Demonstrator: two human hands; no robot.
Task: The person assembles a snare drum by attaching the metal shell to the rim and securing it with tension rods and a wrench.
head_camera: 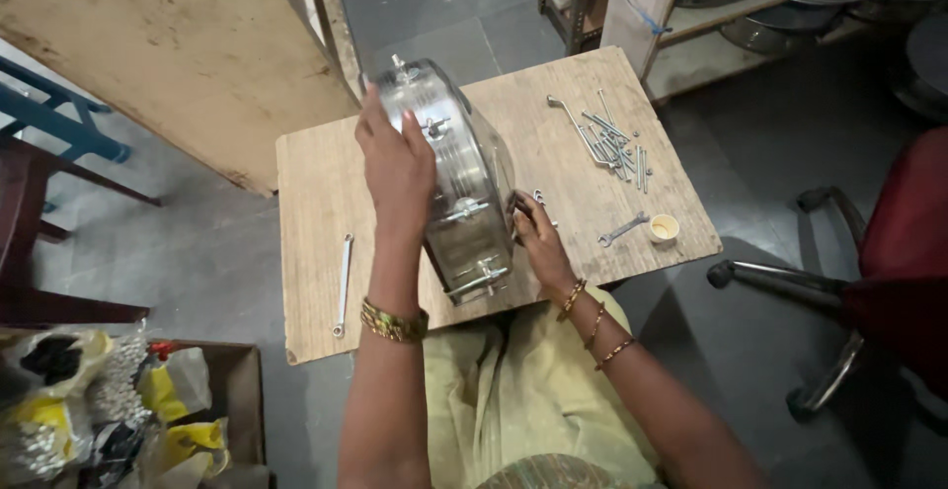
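Head view: left hand point(397, 168) grips the metal drum shell point(456, 188), on edge on the table point(316, 183). Right hand point(538, 237) fingers pinch a small fitting at its side.

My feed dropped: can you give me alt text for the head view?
A shiny metal drum shell stands on edge on a small wooden table, left hand on its top face, right hand at its side. Spanners and long bolts lie around.

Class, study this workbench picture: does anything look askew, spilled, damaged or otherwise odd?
Nothing looks damaged or spilled. The shiny round metal drum shell stands on edge, steadied by the left hand and right hand. Long metal rods lie in a loose, untidy heap.
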